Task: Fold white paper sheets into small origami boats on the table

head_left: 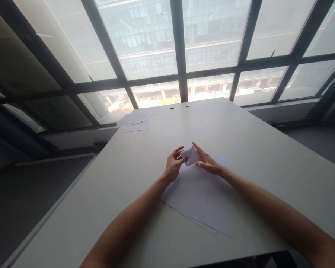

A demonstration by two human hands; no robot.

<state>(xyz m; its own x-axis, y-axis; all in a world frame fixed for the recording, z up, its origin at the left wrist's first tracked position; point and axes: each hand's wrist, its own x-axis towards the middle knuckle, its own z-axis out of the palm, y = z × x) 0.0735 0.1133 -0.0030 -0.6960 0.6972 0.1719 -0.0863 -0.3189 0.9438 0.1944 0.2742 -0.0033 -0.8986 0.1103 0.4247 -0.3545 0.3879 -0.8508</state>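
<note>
A small folded piece of white paper (193,156) is held up between my two hands, above the loose sheets of paper (201,197) on the table. My left hand (175,162) pinches its left side between thumb and fingers. On the other side my right hand (207,161) has its thumb and fingers apart, with the folded paper at its fingertips; whether it grips the paper or only touches it I cannot tell. The folded paper has a pointed top and creased faces. The sheets beneath overlap slightly out of line.
The white table (123,208) stretches away toward large windows (209,33). More loose papers (135,121) lie at its far left corner. Near the far edge is a dark round cable hole (172,108). Dark floor (30,193) shows beyond the left edge.
</note>
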